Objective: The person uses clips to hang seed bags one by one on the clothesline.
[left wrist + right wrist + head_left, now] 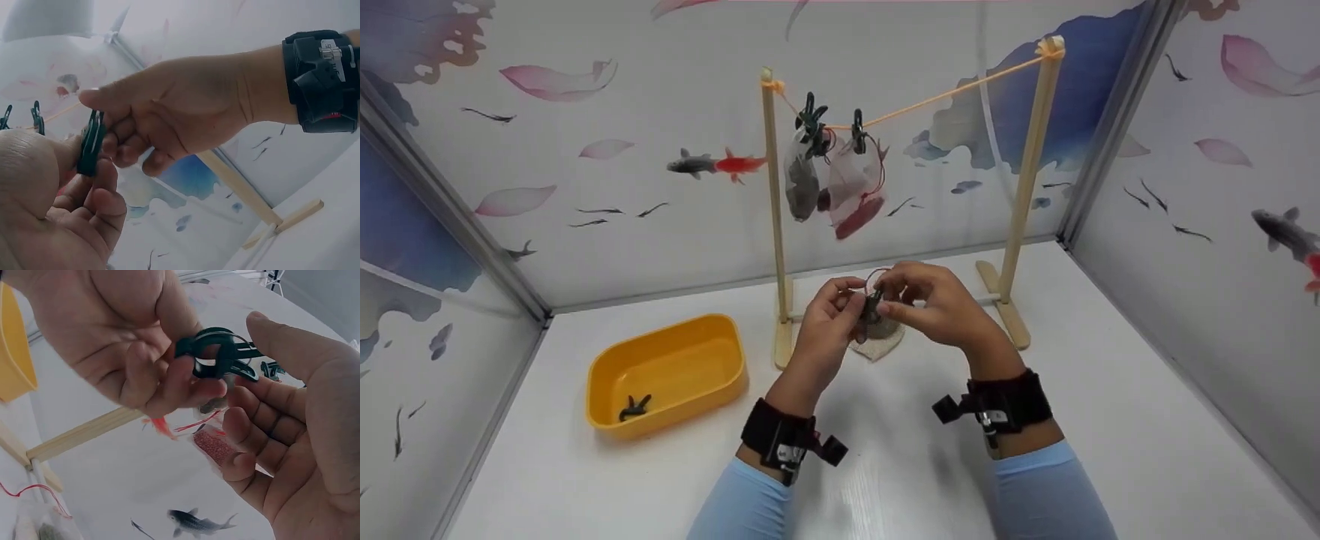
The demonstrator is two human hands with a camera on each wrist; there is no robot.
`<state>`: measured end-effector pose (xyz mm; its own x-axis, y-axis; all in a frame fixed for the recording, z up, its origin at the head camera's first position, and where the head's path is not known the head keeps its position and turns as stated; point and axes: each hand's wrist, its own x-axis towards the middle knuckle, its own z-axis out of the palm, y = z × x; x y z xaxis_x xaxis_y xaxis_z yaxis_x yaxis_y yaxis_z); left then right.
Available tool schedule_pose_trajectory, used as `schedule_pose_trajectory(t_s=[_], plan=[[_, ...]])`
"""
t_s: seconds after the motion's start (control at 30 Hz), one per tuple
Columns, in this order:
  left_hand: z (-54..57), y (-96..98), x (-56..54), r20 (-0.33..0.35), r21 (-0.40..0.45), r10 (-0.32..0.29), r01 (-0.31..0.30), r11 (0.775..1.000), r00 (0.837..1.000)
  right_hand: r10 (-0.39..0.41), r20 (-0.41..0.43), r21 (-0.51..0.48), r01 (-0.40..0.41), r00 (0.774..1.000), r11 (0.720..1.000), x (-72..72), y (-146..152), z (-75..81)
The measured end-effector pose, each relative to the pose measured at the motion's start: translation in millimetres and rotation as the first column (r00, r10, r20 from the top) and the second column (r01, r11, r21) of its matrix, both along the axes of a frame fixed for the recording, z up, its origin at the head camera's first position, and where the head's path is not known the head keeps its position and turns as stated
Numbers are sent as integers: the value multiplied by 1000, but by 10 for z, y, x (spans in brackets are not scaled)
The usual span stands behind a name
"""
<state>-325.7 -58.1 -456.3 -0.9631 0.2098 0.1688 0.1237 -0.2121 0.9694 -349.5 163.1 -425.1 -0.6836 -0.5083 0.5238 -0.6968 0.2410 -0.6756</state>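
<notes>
In the head view my left hand (pixel 831 319) and right hand (pixel 934 304) meet in front of the low part of a wooden stand. A dark green spring clip (pixel 216 354) is between them. My left hand (pixel 129 343) pinches its jaw end between thumb and fingers. The thumb and index finger of my right hand (pixel 304 405) are curled about the clip's two handles; how firmly they press is hard to tell. Beneath the hands a small pouch (pixel 879 348) with a red cord lies on the table, partly hidden.
Behind the hands, an orange string (pixel 952 99) runs between two wooden posts (pixel 1027 172). From it hang a translucent bag with grey contents (pixel 802 184) and one with red contents (pixel 855 187), held by green clips (pixel 858 133). At left, a yellow basin (pixel 724 330) contains another clip (pixel 635 406).
</notes>
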Motion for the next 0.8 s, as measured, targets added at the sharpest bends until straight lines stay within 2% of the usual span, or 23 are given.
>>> schedule_pose_trajectory(t_s=[0.07, 0.1, 0.17, 0.3, 0.43, 0.6, 0.7, 0.77, 0.8], plan=[[-43, 52, -115, -6, -93, 58, -58, 994, 998, -69, 19, -43, 70, 997, 997, -23, 39, -5], [-71, 77, -177, -18, -163, 90, -92, 982, 996, -105, 29, -65, 107, 994, 992, -34, 59, -6], [-144, 126, -310, -50, -308, 136, -145, 940, 989, -184, 39, -91, 187, 982, 978, -58, 96, -15], [-319, 208, -578, -123, -571, 163, -204, 795, 979, -320, 42, -98, 323, 946, 941, -114, 135, -48], [-475, 274, -787, -149, -712, 143, -206, 671, 978, -385, 66, -101, 390, 921, 915, -166, 126, -87], [-621, 327, -891, -141, -841, 99, -172, 514, 985, -413, 85, -106, 420, 907, 901, -207, 121, -127], [-670, 354, -904, -140, -883, 83, -162, 441, 987, -433, 83, -109, 440, 898, 891, -214, 144, -138], [-689, 370, -902, -138, -896, 84, -161, 414, 987, -446, 85, -109, 453, 891, 885, -216, 164, -140], [-696, 377, -902, -139, -897, 85, -162, 410, 987, -453, 84, -105, 460, 888, 882, -221, 174, -143]])
